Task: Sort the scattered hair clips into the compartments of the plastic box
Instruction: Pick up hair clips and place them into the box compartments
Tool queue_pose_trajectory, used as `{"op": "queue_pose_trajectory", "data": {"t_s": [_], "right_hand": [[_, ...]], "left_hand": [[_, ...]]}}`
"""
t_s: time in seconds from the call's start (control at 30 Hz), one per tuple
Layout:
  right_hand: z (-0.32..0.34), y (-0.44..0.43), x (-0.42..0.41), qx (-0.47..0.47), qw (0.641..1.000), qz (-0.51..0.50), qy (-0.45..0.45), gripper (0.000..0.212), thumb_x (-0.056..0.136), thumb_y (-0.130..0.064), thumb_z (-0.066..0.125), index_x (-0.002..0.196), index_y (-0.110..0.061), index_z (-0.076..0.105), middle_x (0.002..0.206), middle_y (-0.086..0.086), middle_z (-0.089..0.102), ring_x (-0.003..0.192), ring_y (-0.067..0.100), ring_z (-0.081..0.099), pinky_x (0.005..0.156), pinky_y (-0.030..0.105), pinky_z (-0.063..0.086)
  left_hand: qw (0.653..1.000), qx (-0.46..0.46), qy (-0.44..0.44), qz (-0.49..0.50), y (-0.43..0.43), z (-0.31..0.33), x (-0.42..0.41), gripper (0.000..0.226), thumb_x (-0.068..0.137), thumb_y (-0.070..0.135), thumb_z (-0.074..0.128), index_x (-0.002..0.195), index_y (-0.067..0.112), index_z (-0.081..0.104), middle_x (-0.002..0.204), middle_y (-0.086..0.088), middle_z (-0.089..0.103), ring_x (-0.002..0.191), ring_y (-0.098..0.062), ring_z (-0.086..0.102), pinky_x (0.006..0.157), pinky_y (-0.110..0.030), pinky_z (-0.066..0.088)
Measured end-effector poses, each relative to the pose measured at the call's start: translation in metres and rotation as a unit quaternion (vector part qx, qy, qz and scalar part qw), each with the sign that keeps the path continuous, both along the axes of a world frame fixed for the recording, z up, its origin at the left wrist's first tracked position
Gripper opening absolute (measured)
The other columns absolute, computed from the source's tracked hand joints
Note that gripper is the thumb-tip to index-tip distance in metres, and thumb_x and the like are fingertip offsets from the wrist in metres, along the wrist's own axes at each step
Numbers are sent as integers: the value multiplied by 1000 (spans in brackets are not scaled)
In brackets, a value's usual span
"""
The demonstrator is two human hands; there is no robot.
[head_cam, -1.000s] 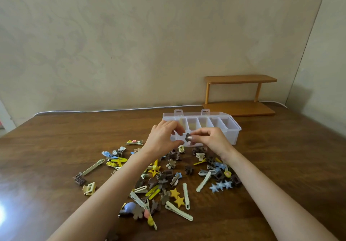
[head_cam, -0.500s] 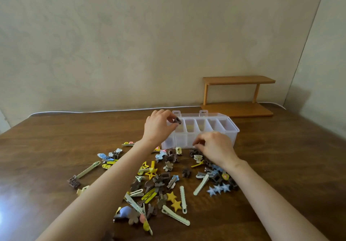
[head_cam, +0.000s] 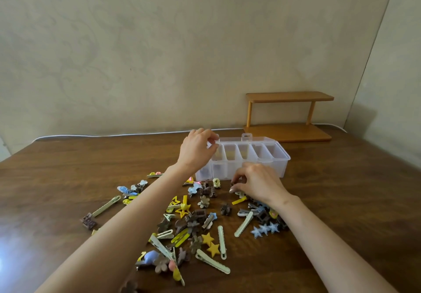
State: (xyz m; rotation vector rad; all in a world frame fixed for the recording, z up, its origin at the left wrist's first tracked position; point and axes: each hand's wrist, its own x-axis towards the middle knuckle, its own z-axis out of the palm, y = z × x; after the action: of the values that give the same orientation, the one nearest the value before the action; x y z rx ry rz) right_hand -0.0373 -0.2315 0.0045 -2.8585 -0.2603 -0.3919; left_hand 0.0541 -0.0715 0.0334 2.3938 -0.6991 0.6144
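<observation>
A clear plastic box point(head_cam: 281, 166) with several compartments stands on the wooden table. My left hand point(head_cam: 197, 149) hovers over its leftmost compartment, thumb and forefinger slightly apart, with no clip visible between them. Something dark shows through that compartment's front wall. My right hand point(head_cam: 258, 184) is down on the table just in front of the box and pinches a small dark brown clip point(head_cam: 234, 182) between thumb and forefinger. Scattered hair clips point(head_cam: 193, 221) lie between my forearms: brown flowers, yellow stars point(head_cam: 211, 244), blue stars point(head_cam: 265, 229) and long cream clips point(head_cam: 213, 262).
A small wooden two-level shelf point(head_cam: 288, 116) stands behind the box at the back right, against the wall. A white cable point(head_cam: 114, 134) runs along the table's far edge. More clips, among them a brown one point(head_cam: 88, 221), lie left of my left forearm.
My left hand carried a dark clip up to the box's left end and no longer shows it. My right hand dropped to the table and pinched a brown clip.
</observation>
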Motion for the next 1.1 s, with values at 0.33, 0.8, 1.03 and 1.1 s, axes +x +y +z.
{"op": "queue_pose_trajectory", "data": {"t_s": [0.33,0.8,1.03,1.1], "right_hand": [[-1,0,-1,18,999,45,-2,19,78,-43,71,87,-29,61,95,-11,55,84,8,54,69,24,43],[2,-1,-2,376,923,75,-22,19,79,3,69,89,-13,66,85,3,67,68,15,67,64,25,57],[4,-1,-2,433,897,86,-2,29,80,7,66,97,-16,66,89,3,68,78,8,67,67,21,56],[5,-2,-1,423,903,72,-8,28,79,2,69,96,-20,64,86,-2,68,76,5,66,67,18,53]], "left_hand": [[993,27,12,-114,14,-3,-29,9,88,16,60,95,20,65,92,10,61,81,-6,51,71,-23,47],[973,26,151,-172,14,-10,-37,12,88,10,59,100,12,59,91,0,67,81,-8,62,72,-14,48],[967,-18,179,-179,13,-12,-39,20,81,19,70,98,14,59,87,6,64,82,-7,62,73,-15,50],[968,-20,174,-179,12,-11,-40,18,80,19,70,93,14,59,85,6,63,79,-7,61,71,-14,50]]}}
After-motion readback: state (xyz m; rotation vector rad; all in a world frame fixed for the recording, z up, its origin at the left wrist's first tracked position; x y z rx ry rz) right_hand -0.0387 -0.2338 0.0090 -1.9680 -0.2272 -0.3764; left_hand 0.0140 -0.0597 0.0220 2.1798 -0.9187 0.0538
